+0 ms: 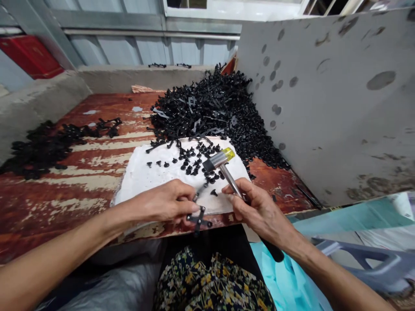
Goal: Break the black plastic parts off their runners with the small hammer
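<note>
My left hand (177,201) pinches a black jointed bracket (200,221) with crossed arms and small round ends, held at the table's front edge. In my right hand (254,203) is a mallet (231,179) with a metal shaft, its fingers wrapped round the handle. One face of the mallet head is clear yellow, the other black, and the head is raised over the white cloth pad (139,181). Several small black mushroom-shaped plugs (194,164) lie scattered on that pad. A single plug (214,192) sits between my two hands.
A large heap of black parts (207,103) rises behind the pad, against a grey spotted board (327,103) on the right. Assembled black pieces (48,144) are piled on the left of the worn red table (94,194). A grey plastic stool (366,259) stands at lower right.
</note>
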`<state>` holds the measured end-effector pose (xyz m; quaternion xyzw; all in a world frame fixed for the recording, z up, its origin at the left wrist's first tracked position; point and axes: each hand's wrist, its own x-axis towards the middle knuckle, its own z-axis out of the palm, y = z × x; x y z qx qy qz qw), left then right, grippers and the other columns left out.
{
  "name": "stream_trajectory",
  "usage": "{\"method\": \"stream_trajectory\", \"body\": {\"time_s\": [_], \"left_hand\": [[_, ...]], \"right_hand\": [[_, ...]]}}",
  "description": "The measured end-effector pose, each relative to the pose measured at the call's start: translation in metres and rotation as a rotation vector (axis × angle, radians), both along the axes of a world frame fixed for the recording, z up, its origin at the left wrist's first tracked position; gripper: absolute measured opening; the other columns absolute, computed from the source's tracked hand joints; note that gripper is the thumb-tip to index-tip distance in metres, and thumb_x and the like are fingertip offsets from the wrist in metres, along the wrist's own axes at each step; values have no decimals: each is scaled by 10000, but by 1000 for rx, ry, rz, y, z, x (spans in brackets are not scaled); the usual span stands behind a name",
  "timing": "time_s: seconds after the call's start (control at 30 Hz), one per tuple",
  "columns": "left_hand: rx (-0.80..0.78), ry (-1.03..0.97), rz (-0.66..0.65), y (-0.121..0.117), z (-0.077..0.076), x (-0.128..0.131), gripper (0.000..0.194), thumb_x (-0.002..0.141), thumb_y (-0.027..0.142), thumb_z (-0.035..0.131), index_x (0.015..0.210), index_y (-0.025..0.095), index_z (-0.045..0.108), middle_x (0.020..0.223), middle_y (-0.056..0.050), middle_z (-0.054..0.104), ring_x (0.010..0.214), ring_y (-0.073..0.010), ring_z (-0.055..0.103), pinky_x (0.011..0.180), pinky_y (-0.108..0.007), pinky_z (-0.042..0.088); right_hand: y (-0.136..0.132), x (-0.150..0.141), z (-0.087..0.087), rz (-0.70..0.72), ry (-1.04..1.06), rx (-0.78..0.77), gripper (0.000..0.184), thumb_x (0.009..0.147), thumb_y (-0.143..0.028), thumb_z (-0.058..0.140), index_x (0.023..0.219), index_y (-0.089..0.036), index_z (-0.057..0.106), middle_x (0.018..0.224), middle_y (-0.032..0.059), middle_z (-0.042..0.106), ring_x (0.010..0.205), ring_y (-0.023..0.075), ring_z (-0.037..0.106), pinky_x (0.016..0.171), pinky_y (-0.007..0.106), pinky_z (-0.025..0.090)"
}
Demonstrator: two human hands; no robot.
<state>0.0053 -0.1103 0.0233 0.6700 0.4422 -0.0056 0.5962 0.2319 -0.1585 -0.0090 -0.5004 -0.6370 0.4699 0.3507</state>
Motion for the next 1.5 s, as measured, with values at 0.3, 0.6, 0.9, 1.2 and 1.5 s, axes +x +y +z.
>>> {"method": "stream_trajectory", "body": {"time_s": [0.3,0.6,0.9,1.2,1.5], "left_hand": [[-161,-212,479,-3,-4,-16,299,640,381,760,711,142,596,590,10,602,423,-48,451,381,-160,323],[-207,-241,586,4,-12,-19,271,565,238,757,733,157,560,502,17,584,379,-72,502,383,-166,372],[-238,-285,683,10,-15,1,230,648,147,744,753,156,539,497,79,451,370,-6,317,338,-102,163],[-243,-243,762,9,-19,10,184,747,95,685,688,144,517,451,64,480,325,13,260,323,-94,125],[-256,-219,803,13,-18,13,204,739,76,697,649,139,526,458,27,543,294,14,255,302,-101,130]], "right_hand": [[8,-21,-1,67,42,-62,133,874,-247,424,948,-206,527,550,-85,458,471,102,448,472,223,355],[4,-21,3,-41,143,-198,295,853,-405,478,1023,-171,536,500,-73,526,379,75,374,374,196,278],[-5,-12,-16,-186,177,-217,296,824,-445,516,929,-174,572,457,-82,505,366,73,368,368,195,304],[-2,-10,-21,-181,204,-210,274,822,-433,520,903,-175,563,441,-92,487,359,74,360,359,194,305],[-1,-9,-21,-176,216,-211,254,819,-427,524,894,-186,558,441,-91,487,357,81,359,358,201,300]]}}
